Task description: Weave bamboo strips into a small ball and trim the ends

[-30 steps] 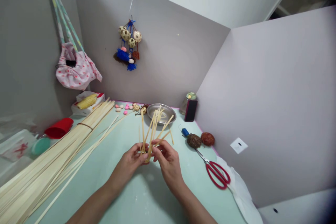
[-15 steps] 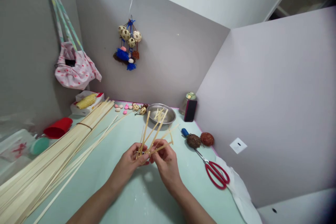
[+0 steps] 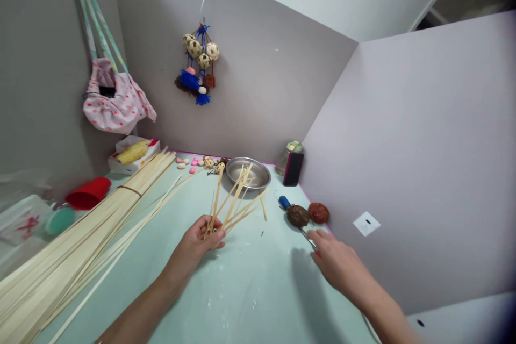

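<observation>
My left hand (image 3: 207, 234) pinches a small bundle of thin pale bamboo strips (image 3: 231, 207), partly woven at the base, with loose ends fanning up and to the right. At the right, my right hand (image 3: 334, 258) is closed over the red handles of the scissors (image 3: 308, 238). Their metal blades point toward a dark brown ball of yarn (image 3: 297, 216), and most of the handles are hidden under the hand. Beyond the strips stands a steel bowl (image 3: 264, 183) with short strip pieces in it.
A long tied bundle of bamboo strips (image 3: 100, 226) lies along the left. Behind it are a red cup (image 3: 88, 193) and a box (image 3: 153, 158). Pink and white pebbles (image 3: 194, 162), a phone (image 3: 293, 169), a jar (image 3: 283, 161) and a reddish ball (image 3: 318, 213) line the back.
My right hand has left the strips and moved right onto the scissors. The left hand keeps the strips. A short piece of strip now lies loose on the table by the bowl.
</observation>
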The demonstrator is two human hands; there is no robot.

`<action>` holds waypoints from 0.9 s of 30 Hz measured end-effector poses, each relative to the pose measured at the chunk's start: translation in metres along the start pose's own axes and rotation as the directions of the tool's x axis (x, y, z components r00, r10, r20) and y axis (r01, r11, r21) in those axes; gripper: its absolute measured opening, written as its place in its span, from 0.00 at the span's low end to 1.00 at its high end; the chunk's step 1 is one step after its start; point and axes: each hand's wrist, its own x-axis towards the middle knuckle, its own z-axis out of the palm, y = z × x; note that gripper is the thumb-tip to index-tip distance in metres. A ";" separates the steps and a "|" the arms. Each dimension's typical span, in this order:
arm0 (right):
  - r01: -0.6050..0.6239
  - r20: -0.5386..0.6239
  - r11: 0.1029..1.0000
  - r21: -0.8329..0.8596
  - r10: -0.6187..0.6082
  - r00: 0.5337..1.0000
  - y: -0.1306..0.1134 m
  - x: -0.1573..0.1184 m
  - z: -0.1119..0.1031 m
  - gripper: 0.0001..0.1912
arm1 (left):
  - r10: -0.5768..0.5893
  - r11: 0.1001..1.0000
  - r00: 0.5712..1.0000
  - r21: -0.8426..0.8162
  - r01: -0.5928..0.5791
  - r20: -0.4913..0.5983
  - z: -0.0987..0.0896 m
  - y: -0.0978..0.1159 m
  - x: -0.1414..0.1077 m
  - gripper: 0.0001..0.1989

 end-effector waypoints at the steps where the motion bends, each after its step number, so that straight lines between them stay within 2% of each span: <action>1: -0.081 0.065 0.992 -0.094 0.088 0.994 0.013 -0.001 0.011 0.14 | 0.000 1.000 1.000 -0.001 0.000 -0.005 0.000 0.000 0.000 0.15; 4: -0.110 0.110 0.989 -0.101 0.121 0.987 0.043 -0.002 0.039 0.18 | -0.001 1.000 1.000 -0.003 0.001 -0.008 0.000 0.000 -0.001 0.15; 7: -0.112 0.098 0.994 -0.019 0.113 0.989 0.059 0.003 0.052 0.19 | -0.004 1.000 1.000 0.002 0.004 0.003 0.000 -0.001 -0.001 0.13; 11: -0.138 0.082 0.990 0.042 0.134 0.988 0.058 0.005 0.045 0.15 | -0.005 1.000 1.000 0.012 0.005 0.008 -0.002 -0.002 0.001 0.13; 13: -0.104 0.088 0.973 0.208 0.088 0.992 0.048 -0.001 0.035 0.17 | -0.004 1.000 1.000 0.019 0.004 -0.002 -0.003 -0.004 0.002 0.13; 14: -0.069 0.101 0.924 0.376 0.033 0.994 0.042 -0.006 0.029 0.20 | -0.004 1.000 1.000 0.024 0.004 -0.008 -0.004 -0.004 0.003 0.13; 16: 0.009 0.126 0.681 0.732 -0.149 0.981 0.026 -0.016 0.020 0.27 | -0.003 0.999 1.000 0.033 0.004 -0.018 -0.004 -0.005 0.003 0.12; 17: 0.021 0.134 0.559 0.829 -0.235 0.963 0.017 -0.021 0.017 0.31 | -0.002 0.999 1.000 0.038 0.003 -0.020 -0.004 -0.005 0.003 0.12; 18: 0.021 0.140 0.478 0.878 -0.298 0.944 0.008 -0.025 0.014 0.33 | -0.002 0.999 1.000 0.043 0.003 -0.022 -0.004 -0.006 0.003 0.12; 22: 0.024 0.130 0.308 0.951 -0.469 0.874 -0.026 -0.030 0.013 0.32 | -0.002 0.998 1.000 0.060 0.003 -0.016 -0.002 -0.006 0.001 0.12; 27: -0.036 0.125 0.198 0.980 -0.460 0.879 -0.057 -0.021 0.016 0.29 | -0.004 0.997 1.000 0.080 0.003 0.015 0.000 -0.007 0.000 0.12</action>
